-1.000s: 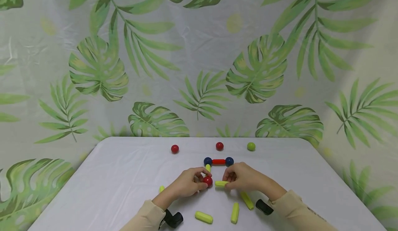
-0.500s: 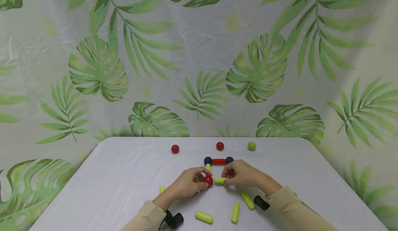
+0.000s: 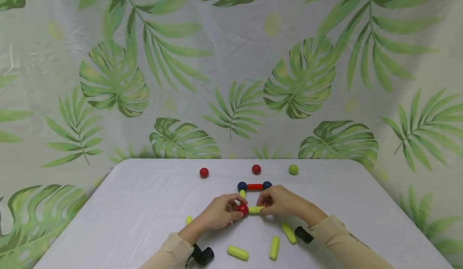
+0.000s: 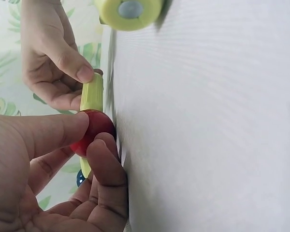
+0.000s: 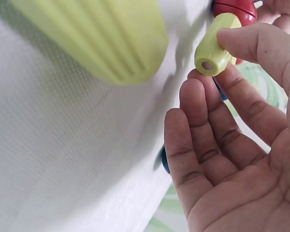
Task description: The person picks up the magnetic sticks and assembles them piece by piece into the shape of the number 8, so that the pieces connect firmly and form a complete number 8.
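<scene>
My left hand [image 3: 219, 212] pinches a red ball [image 3: 242, 210] between thumb and fingers, low over the white table. A yellow-green rod [image 3: 242, 195] runs from behind this ball to a dark blue ball [image 3: 242, 186]. From there a red rod [image 3: 255, 187] reaches a second blue ball [image 3: 267, 185]. My right hand [image 3: 285, 203] pinches another yellow-green rod [image 5: 217, 43] near one end. Its other end touches the red ball, as the left wrist view shows. A small metal disc shows in the rod's near end in the right wrist view.
Loose yellow-green rods lie nearer me, among them one at the front [image 3: 238, 253]. Along the far edge sit a red ball [image 3: 204, 173], another red ball [image 3: 256, 169] and a green ball [image 3: 293, 169]. A leaf-patterned curtain [image 3: 231, 68] hangs behind the table [image 3: 144, 192].
My right hand has moved slightly away from me and to the left with its rod, closing the gap to the red ball. My left hand has stayed nearly still.
</scene>
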`<state>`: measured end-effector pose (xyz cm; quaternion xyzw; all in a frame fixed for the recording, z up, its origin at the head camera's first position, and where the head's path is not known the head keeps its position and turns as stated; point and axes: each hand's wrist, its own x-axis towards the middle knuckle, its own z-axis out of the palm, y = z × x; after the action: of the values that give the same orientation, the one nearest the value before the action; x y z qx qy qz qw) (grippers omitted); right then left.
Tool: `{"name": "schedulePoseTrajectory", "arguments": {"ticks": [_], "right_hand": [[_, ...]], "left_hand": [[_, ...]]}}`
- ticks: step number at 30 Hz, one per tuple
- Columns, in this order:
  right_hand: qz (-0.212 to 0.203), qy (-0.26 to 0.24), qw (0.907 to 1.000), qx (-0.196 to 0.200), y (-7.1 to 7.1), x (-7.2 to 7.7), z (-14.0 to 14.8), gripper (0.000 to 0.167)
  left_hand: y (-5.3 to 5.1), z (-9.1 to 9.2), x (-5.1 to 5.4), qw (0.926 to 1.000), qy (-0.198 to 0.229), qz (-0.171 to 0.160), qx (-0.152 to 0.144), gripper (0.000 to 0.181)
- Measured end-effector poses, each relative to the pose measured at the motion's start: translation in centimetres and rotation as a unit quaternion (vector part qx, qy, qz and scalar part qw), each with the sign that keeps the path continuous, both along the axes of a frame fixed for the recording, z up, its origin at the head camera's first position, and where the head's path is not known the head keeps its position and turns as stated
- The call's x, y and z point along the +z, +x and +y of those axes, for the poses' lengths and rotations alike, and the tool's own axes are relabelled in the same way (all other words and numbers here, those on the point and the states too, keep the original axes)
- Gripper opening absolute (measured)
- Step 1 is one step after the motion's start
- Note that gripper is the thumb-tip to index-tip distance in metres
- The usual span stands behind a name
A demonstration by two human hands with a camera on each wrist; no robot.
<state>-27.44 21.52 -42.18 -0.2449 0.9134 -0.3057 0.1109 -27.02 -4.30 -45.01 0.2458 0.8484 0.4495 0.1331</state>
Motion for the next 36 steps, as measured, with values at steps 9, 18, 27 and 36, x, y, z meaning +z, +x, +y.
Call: {"name": "schedulePoseTrajectory", "arguments": {"ticks": [9, 18, 27, 36], "right_hand": [[0.019, -0.002, 0.9998, -0.003, -0.5, 0.5, 1.3, 0.01], [0.074, -0.003, 0.9963, -0.044, -1.5, 0.9, 3.4, 0.012], [0.133, 0.001, 0.9827, -0.129, -2.8, 1.1, 6.3, 0.024], [0.14, 0.014, 0.9707, -0.195, -4.3, 1.2, 8.7, 0.038]], "left_hand": [[0.0, -0.1, -0.1, 1.0, -0.002, -0.004, 0.004, 0.028], [0.0, -0.1, -0.3, 0.9999, 0.007, -0.014, 0.007, 0.028], [0.1, 0.0, -0.2, 0.9998, 0.014, -0.015, 0.006, 0.03], [0.1, 0.2, -0.3, 0.9996, 0.017, -0.019, 0.01, 0.029]]}}
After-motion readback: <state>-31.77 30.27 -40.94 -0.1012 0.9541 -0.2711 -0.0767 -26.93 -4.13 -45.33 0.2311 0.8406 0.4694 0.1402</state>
